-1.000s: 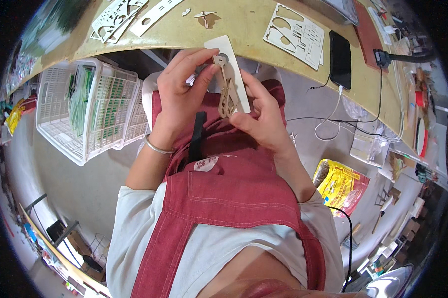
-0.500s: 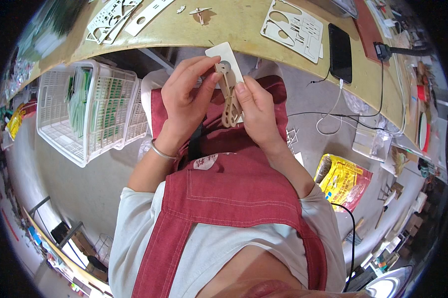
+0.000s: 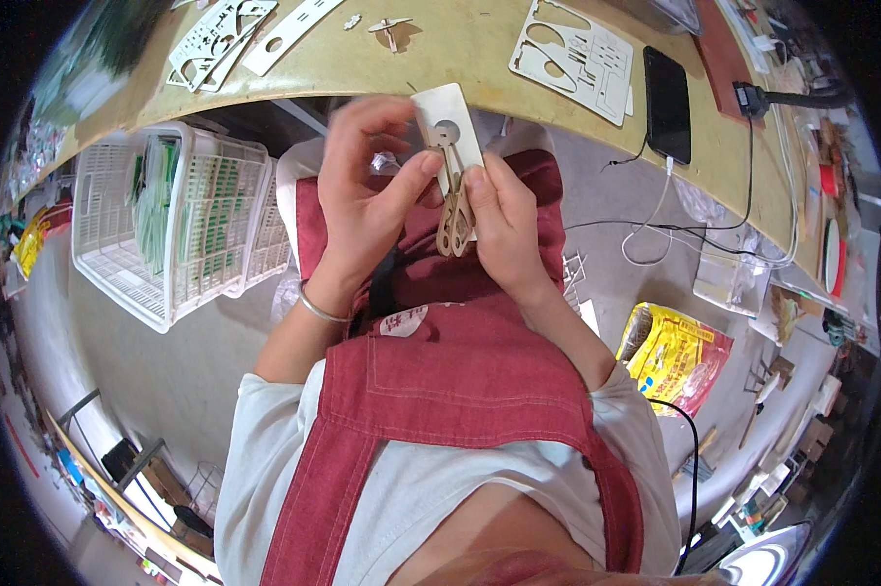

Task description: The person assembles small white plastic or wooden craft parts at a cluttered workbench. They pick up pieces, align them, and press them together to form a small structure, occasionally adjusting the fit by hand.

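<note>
My right hand pinches a pale flat rectangular sheet and a slim tan wooden piece lying along it, its thumb on top. Slots and rounded openings mark the wooden piece's lower end; its narrow upper end reaches a round grey spot on the sheet. At the sheet's left side is my left hand, thumb apart from the raised, blurred upper fingers. The thumb tip is close beside the wooden piece; whether it touches cannot be made out. Both hands are above my red apron, before the table's edge.
On the yellowish table lie cut-out sheets, a small wooden assembly and a black phone on a white cable. A white plastic basket stands left on the floor; a yellow and red bag lies right.
My left fingers have lifted off the top of the wooden piece and moved left. The sheet has tilted a little, showing more of its round grey spot.
</note>
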`<state>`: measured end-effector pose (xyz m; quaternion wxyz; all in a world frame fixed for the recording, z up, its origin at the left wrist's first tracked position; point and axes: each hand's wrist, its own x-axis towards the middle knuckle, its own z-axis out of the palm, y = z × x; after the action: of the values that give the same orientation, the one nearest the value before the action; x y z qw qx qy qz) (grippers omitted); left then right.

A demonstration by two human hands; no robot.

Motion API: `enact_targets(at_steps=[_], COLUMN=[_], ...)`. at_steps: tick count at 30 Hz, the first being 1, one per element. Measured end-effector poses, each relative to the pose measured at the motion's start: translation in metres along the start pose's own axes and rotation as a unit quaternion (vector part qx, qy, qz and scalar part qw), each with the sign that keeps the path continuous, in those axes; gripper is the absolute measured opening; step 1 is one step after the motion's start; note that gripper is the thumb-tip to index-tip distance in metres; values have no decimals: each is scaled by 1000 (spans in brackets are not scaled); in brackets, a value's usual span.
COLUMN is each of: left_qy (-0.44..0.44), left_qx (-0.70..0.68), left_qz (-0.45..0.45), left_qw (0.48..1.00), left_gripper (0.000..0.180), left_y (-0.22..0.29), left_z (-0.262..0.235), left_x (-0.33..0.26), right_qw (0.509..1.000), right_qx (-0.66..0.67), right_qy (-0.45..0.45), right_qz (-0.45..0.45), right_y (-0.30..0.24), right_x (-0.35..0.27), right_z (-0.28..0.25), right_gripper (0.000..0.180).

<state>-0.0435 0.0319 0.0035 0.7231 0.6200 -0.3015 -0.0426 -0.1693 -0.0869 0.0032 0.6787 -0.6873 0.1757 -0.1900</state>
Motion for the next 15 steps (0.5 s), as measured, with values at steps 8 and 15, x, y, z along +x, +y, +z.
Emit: enact_targets(at_steps=[8,15], left_qy=[-82,-44], left_qx=[-271,-239], left_qz=[-335,-312], left_qw=[899,919], left_gripper=[28,24], left_y=[8,7], left_z=[-12,4], left_x=[9,3], right_qw=[997,988], right_qx=[71,137], right_qy=[-22,-20], right_qz=[22,62], right_y=[6,17], right_x=[-7,-5], right_z=[4,4], right_gripper=[31,32])
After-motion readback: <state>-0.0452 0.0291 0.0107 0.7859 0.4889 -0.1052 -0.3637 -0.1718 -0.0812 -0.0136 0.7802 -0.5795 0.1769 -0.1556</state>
